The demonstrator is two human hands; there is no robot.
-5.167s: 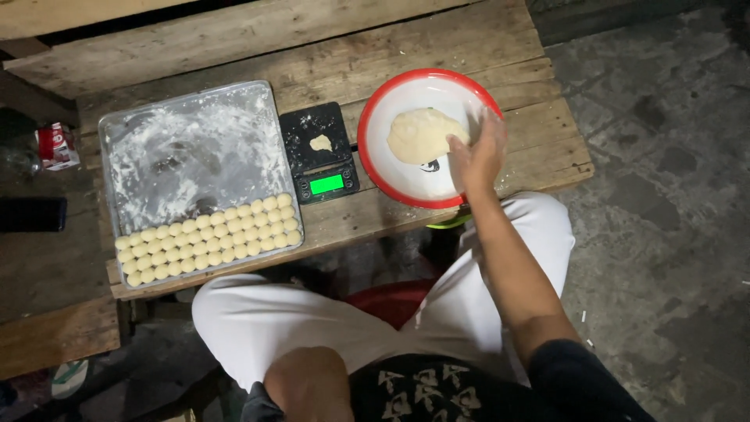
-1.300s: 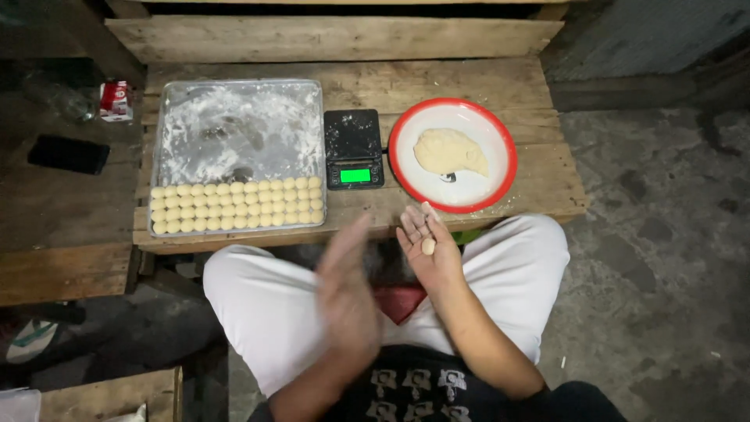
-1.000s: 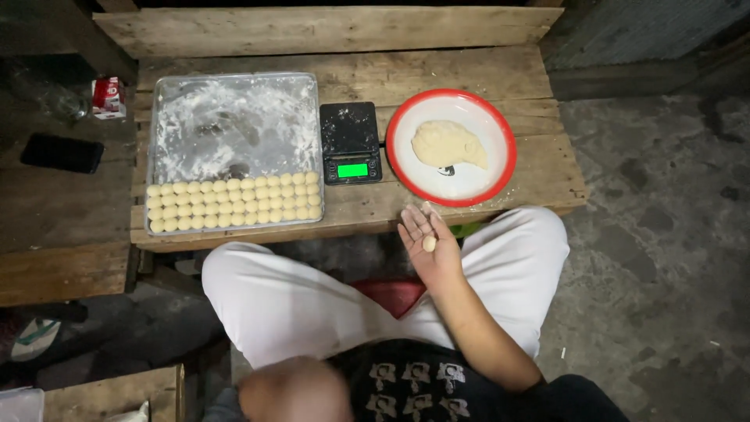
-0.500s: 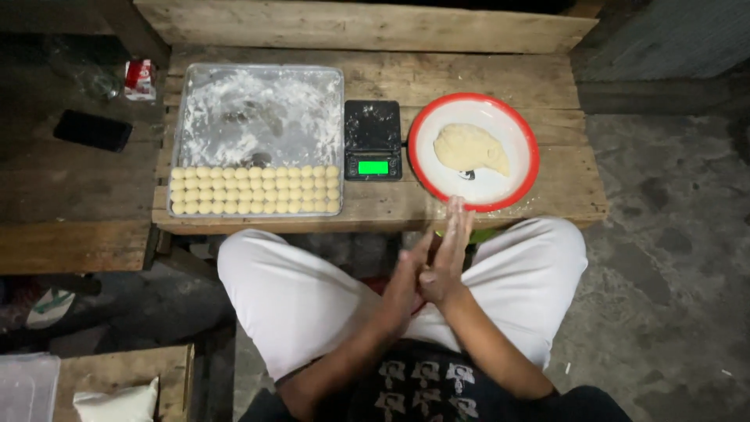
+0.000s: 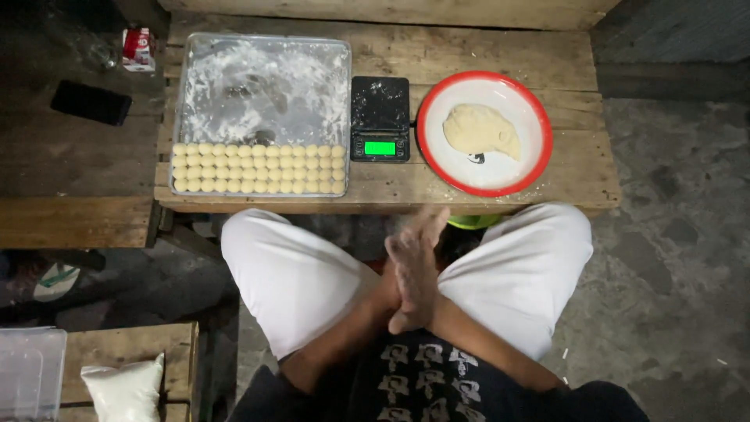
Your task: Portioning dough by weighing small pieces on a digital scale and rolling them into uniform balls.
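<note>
The person sits at a low wooden table (image 5: 500,59) with both palms pressed flat together over the lap, between the white-trousered knees. The left hand (image 5: 412,270) lies on top in this view and covers most of the right hand (image 5: 432,227), of which only the fingertips show, pointing toward the table edge. Neither hand is clenched; the fingers are stretched out straight. Whether a piece of dough sits between the palms cannot be told, since the hands hide that gap.

The lump of dough (image 5: 480,130) lies on the red-rimmed white plate (image 5: 539,152), ahead and to the right of the joined hands, on the right hand's side. A small black digital scale (image 5: 380,117) with a lit green display stands just left of the plate. Further left, ahead of the left knee, is a floured metal tray (image 5: 262,78), whose near edge carries neat rows of small dough balls (image 5: 258,168); its far part holds only flour.
</note>
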